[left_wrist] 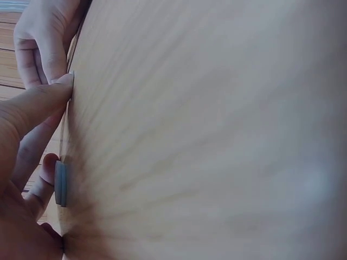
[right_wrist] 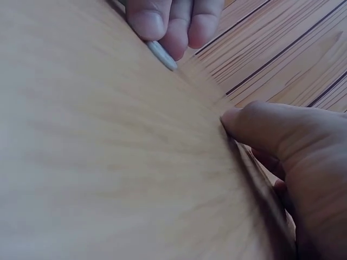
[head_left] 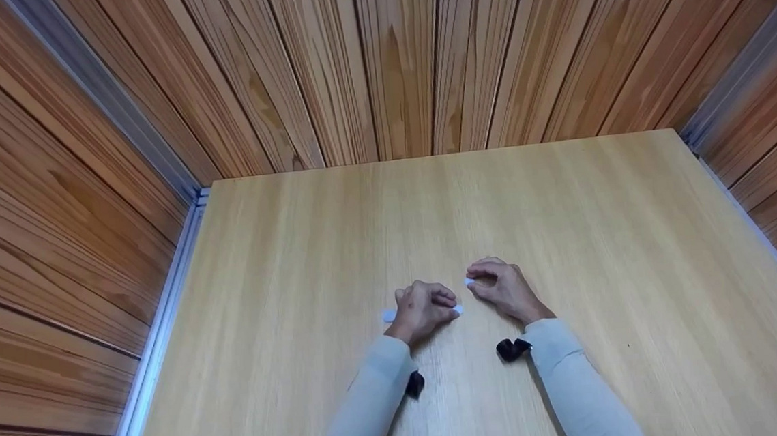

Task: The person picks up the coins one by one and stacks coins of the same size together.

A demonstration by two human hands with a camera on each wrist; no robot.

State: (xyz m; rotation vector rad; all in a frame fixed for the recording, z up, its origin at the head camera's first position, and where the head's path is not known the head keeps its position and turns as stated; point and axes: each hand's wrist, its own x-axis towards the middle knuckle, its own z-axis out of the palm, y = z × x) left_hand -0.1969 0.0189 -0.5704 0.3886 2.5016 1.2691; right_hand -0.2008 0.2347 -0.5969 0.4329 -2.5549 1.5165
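Both hands rest close together on a pale wooden table (head_left: 335,235). My left hand (head_left: 422,308) is curled into a loose fist around a slim white piece; its white ends (head_left: 458,309) show on both sides of the fist. In the left wrist view the thumb (left_wrist: 38,103) presses the tabletop and a grey-white flat piece (left_wrist: 60,183) lies under a finger. My right hand (head_left: 503,286) pinches a small white piece (head_left: 469,281) at its fingertips. In the right wrist view, fingers (right_wrist: 162,21) hold a thin white piece (right_wrist: 161,54) against the wood, the thumb (right_wrist: 271,130) apart from it.
Wood-panelled walls (head_left: 391,60) close in the table at the back and on both sides, with metal rails (head_left: 163,316) along its side edges. Black wrist mounts (head_left: 512,349) sit under both pale sleeves. Bare tabletop lies beyond and beside the hands.
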